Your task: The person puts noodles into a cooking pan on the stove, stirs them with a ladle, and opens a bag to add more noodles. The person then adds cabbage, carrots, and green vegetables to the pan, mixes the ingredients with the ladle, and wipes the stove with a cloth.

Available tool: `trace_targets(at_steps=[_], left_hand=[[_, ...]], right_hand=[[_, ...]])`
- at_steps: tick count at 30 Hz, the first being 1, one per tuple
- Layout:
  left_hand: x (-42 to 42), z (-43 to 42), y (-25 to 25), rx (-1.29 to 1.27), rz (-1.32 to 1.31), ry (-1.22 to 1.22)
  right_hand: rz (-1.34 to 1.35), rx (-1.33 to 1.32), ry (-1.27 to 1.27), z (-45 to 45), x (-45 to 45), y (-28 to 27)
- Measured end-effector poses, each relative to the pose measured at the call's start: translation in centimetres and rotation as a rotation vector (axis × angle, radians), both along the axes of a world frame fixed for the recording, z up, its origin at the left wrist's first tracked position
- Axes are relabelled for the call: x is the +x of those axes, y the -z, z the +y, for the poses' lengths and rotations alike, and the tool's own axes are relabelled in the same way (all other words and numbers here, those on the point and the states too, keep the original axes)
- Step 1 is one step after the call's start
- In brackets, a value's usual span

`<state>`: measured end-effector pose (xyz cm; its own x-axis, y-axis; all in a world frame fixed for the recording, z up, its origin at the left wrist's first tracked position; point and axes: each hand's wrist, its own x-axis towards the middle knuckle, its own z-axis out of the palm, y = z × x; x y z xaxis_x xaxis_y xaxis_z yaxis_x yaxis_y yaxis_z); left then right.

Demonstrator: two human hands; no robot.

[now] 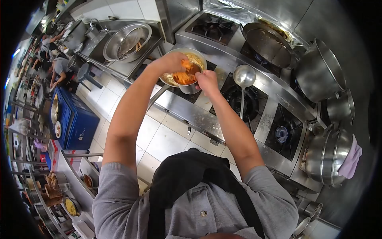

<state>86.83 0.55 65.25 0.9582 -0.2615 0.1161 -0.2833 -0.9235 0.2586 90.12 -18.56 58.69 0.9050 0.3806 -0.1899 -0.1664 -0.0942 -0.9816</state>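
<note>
My right hand (206, 81) is closed on the rim of a small metal pot (189, 88) that holds something orange-red. My left hand (175, 63) is over the pot's far left edge, with orange pieces (184, 75) at its fingers; the fingers are blurred and partly hidden. Under and behind the pot is a wide pan (193, 51) with yellowish food in it, its long handle (158, 96) pointing down and left. A large metal ladle (244, 76) lies to the right of my right hand, across a burner.
A lit burner (281, 134) is at the right of the stove. Beyond stand a dark wok (267, 44) and a tall pot (320, 71). Nested metal bowls (128, 42) are at the upper left. A blue cooler (81, 121) stands left, with co-workers (60, 65) beyond it.
</note>
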Motion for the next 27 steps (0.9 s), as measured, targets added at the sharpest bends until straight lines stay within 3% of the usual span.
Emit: trace_targets(at_steps=[2,3,5,11,14,18,20,25,27], left_hand=[[1.0,-0.7,-4.1,-0.352,0.394,-0.396],[2.1,0.1,-3.6,-0.353,0.395,-0.391],[4.4,2.7,-1.7,-0.46,0.246,-0.425],[6.0,3.8,-2.5,-0.461,0.277,-0.499],[6.9,4.9,-2.3,-0.204,0.147,-0.508],[7.6,6.3,-1.1,-0.224,0.022,-0.503],[7.4,6.6,-0.8,-0.168,-0.183,-0.516],[2.6,3.9,-3.2,-0.243,-0.065,-0.536],[-0.4,2.7,-2.7,-0.353,-0.109,-0.373]], right_hand=[[0.024,0.012,0.032,-1.0,1.2,0.1],[0.051,0.025,0.056,-1.5,1.7,0.2],[0.065,0.037,0.046,-2.9,2.6,0.6],[0.007,0.065,0.129,-6.1,4.4,1.6],[-0.006,0.056,0.16,-6.8,4.3,0.5],[-0.001,0.057,0.18,-7.4,4.2,-0.2],[-0.002,0.051,0.172,-7.4,4.1,-0.7],[-0.044,0.054,0.096,-7.2,2.9,-1.3],[-0.056,0.065,0.057,-6.8,1.8,-1.3]])
